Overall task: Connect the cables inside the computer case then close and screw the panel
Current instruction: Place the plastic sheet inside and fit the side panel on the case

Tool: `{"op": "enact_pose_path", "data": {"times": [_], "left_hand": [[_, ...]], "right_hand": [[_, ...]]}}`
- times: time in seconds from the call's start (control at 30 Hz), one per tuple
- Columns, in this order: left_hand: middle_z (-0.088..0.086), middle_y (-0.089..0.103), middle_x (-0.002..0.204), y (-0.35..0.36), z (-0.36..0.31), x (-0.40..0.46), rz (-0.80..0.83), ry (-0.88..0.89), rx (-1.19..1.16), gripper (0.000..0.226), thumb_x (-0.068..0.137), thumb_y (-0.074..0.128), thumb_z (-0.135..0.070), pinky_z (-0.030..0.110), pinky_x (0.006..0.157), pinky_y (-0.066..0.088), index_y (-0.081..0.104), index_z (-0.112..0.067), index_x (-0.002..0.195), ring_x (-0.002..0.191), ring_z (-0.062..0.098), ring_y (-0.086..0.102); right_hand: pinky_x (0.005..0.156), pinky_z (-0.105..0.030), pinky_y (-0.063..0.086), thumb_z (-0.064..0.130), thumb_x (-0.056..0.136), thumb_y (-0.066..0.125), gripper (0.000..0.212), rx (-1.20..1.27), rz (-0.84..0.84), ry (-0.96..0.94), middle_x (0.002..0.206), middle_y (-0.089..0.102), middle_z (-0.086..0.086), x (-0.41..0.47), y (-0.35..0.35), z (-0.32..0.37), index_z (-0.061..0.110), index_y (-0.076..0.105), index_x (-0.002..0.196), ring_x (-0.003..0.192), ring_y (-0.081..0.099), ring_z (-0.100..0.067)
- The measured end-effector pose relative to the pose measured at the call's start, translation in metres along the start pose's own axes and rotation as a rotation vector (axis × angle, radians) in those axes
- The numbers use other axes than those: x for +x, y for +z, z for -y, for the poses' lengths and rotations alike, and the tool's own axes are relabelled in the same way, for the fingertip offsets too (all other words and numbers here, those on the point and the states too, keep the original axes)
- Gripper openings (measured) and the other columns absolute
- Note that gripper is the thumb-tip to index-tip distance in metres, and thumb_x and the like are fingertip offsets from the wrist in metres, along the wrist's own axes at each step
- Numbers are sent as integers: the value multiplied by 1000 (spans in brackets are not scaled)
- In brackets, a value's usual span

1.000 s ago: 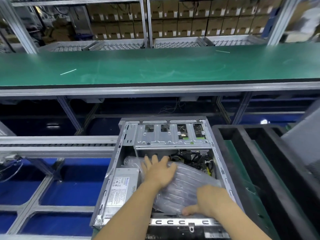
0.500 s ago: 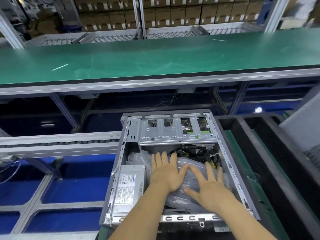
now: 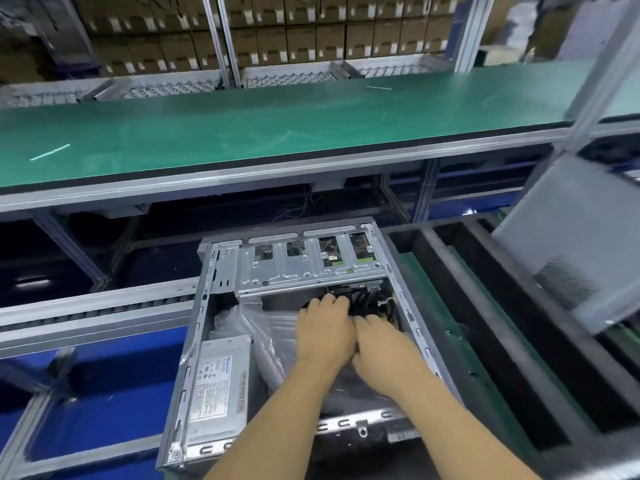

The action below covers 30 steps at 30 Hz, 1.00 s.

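A long green conveyor belt (image 3: 242,133) is running across the upper part of the view, and stacked cardboard boxes (image 3: 277,36) are sitting on shelving behind it. Below its metal edge, an open computer case (image 3: 194,341) is lying on its side with the side panel off, its interior facing up. To the right of the case, black foam dividers (image 3: 502,323) are forming long troughs, and a grey side panel (image 3: 568,244) is leaning tilted above them, well apart from the case.

Inside the case, a silver drive cage (image 3: 304,268) is filling the far end, a power supply (image 3: 218,386) with a white label is sitting in the near left corner, and a clear plastic bag (image 3: 256,327) is lying crumpled across the middle. A bundle of black cables (image 3: 367,303) is sitting just under the drive cage, toward the right wall.

The left hand (image 3: 323,336) is reaching over the bag, its fingers curling down at the cables; whether they are actually gripping a cable cannot be told. The right hand (image 3: 379,348) is touching the left one, its fingers bending toward the same bundle, grip equally unclear. The near rim of the case is staying uncovered on either side of the forearms
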<state>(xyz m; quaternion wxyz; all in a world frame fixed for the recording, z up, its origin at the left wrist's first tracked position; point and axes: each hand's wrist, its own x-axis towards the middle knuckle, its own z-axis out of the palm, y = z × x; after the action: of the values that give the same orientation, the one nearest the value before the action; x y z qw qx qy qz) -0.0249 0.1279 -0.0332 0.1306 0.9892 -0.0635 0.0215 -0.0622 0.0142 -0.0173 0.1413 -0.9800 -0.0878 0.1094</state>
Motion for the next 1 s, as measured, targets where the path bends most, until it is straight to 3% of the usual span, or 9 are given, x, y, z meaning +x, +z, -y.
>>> {"op": "enact_pose_path", "data": {"times": [0.13,0.23,0.33,0.47,0.6,0.7,0.83,0.93,1.0], "left_hand": [[1,68,101,-25,-47,10,-189,-8,-297,26,88,45,-13,40,82,46,68,-18,100,96,25,58],[2,67,100,-36,-95,28,-304,11,-450,23,89,45,-14,41,81,48,66,-16,98,94,25,58],[-2,65,102,-23,-161,50,-173,40,-429,20,89,45,-20,37,77,48,61,-23,99,93,22,57],[-3,64,107,23,-248,73,91,17,-437,24,91,42,-26,40,76,53,58,-26,109,91,23,60],[0,64,108,63,-312,82,245,-43,-500,35,91,43,-24,40,78,54,51,-26,126,92,26,62],[-1,64,95,77,-338,83,277,-50,-618,28,90,42,-23,41,75,56,51,-27,116,78,22,61],[1,65,93,86,-352,89,276,-68,-683,29,91,43,-22,38,66,53,50,-28,118,68,19,57],[-3,64,88,91,-355,85,265,-89,-729,30,90,43,-24,32,61,49,50,-29,119,64,16,57],[-7,63,88,94,-353,82,257,-92,-740,32,90,44,-23,30,59,48,51,-29,120,63,14,58]], "right_hand": [[67,-35,54,4,83,49,30,382,-175,-53,87,66,1,0,-38,-25,18,62,106,76,61,-20],[62,-21,47,2,87,55,27,634,-420,-63,77,70,5,0,-62,-72,20,72,97,70,61,-13],[68,-25,48,10,93,57,23,696,-558,72,88,72,5,5,-73,-141,21,74,104,79,64,-15],[95,-39,49,12,94,60,36,642,-639,271,121,67,-8,11,-70,-245,14,63,130,111,61,-29],[90,-31,42,28,92,71,56,985,-886,803,135,58,-14,7,-63,-352,8,50,140,122,56,-34],[100,-44,44,32,83,81,78,1174,-1000,1116,145,43,-20,2,-59,-407,7,39,145,124,54,-40],[109,-44,44,35,77,87,88,1215,-1011,1096,147,48,-16,0,-55,-437,13,38,147,128,54,-33],[101,-43,54,29,79,86,48,1291,-1001,904,114,71,-6,0,-53,-446,12,66,119,102,68,-23],[97,-42,57,25,79,86,37,1294,-1006,836,102,72,-1,3,-53,-451,12,69,108,95,69,-19]]}}
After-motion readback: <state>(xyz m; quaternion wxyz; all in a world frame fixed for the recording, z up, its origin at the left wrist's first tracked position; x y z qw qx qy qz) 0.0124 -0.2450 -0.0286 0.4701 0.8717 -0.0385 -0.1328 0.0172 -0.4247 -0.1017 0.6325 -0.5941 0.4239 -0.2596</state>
